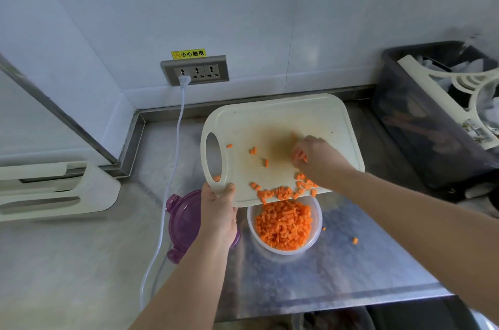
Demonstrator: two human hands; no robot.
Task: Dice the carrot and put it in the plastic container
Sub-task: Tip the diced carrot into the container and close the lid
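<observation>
Most carrot dice (pixel 283 224) in plastic container (pixel 286 254) | left grip (pixel 218 211) grasps cutting board (pixel 270 119) corner, edge held over container so dice drop in | right grip (pixel 317 157) rakes stragglers; holding any: cannot tell.

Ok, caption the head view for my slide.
Left hand holds cutting board; right hand sweeps diced carrot into the plastic container.

A grey wall socket (pixel 195 70) sits low on the white wall under a yellow warning label (pixel 188 54). A white plug (pixel 184 80) fills its left outlet, and its cable (pixel 172 167) trails down across the steel surface (pixel 351 262). A white slotted rack (pixel 54 192) lies far left. A purple lid (pixel 181 224) lies beside the cable. At right stands a dark bin (pixel 405 124) holding white plastic pieces.
</observation>
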